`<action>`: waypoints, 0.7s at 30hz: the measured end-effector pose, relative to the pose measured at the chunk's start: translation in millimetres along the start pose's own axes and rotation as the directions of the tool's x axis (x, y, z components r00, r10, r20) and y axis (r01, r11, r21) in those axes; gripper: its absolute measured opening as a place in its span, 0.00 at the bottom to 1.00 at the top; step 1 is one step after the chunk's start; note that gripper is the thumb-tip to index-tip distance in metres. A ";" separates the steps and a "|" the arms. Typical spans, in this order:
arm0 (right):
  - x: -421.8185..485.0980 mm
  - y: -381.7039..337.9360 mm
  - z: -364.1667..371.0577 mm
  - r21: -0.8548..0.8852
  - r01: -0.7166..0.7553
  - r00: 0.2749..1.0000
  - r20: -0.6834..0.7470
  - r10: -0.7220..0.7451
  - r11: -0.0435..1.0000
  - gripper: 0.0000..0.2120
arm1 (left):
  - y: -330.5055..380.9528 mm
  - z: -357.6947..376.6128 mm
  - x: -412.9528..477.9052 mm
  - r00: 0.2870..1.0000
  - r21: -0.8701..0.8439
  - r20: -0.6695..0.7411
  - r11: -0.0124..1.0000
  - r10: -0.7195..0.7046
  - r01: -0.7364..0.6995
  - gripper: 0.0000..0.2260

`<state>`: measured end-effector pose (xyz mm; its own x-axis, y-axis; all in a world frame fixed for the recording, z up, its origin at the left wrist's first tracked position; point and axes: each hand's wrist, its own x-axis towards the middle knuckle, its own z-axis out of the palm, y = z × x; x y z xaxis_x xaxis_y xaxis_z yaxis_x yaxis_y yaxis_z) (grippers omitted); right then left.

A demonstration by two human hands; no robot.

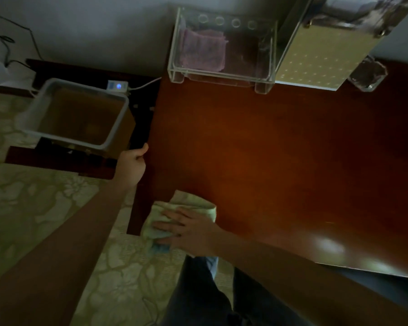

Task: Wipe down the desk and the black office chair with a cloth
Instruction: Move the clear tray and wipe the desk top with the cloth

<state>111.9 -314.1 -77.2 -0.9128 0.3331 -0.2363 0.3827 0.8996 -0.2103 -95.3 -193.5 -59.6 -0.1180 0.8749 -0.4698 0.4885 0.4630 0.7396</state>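
Note:
The reddish-brown wooden desk (269,149) fills the middle and right of the head view. A pale folded cloth (189,203) lies on its near left corner. My right hand (189,229) presses flat on the cloth with straight, spread fingers. My left hand (133,161) grips the desk's left edge, thumb on top and fingers curled under the edge. The black office chair is not in view.
A clear acrylic box (222,52) holding a pink cloth stands at the desk's back edge, beside a tall speckled case (316,57) and a small glass holder (368,75). Left of the desk, a bin with a liner (78,114) and a power strip (117,85) are on the floor.

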 end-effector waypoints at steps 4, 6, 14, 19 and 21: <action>44.6 31.2 -11.5 -0.020 0.012 1.000 0.026 -0.012 1.000 0.25 | 7.7 4.0 -3.3 0.994 -0.114 0.030 0.988 -0.102 0.105 0.16; 61.7 71.2 -27.1 -0.025 -0.103 0.995 0.006 0.103 0.994 0.24 | 7.8 5.2 -5.3 0.992 -0.063 -0.011 0.990 -0.130 0.129 0.15; 62.6 221.5 -85.3 0.232 -0.708 0.694 0.053 0.718 0.667 0.23 | -5.7 6.7 -12.7 0.989 0.242 -0.063 0.959 -0.137 0.148 0.17; 47.3 143.1 -55.7 0.104 -0.514 0.856 -0.010 0.517 0.852 0.26 | 1.8 6.7 -17.3 0.983 0.298 -0.123 0.940 -0.137 0.168 0.23; 32.4 92.9 -31.4 0.066 -0.380 0.923 -0.037 0.383 0.923 0.28 | 9.2 11.4 -18.4 0.986 0.299 -0.113 0.942 -0.122 0.151 0.23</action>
<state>113.4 -210.9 -74.7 -0.7012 0.6623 -0.2639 0.7095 0.6847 -0.1668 -78.8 -206.9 -49.6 -0.2736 0.8224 -0.4989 0.7007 0.5257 0.4824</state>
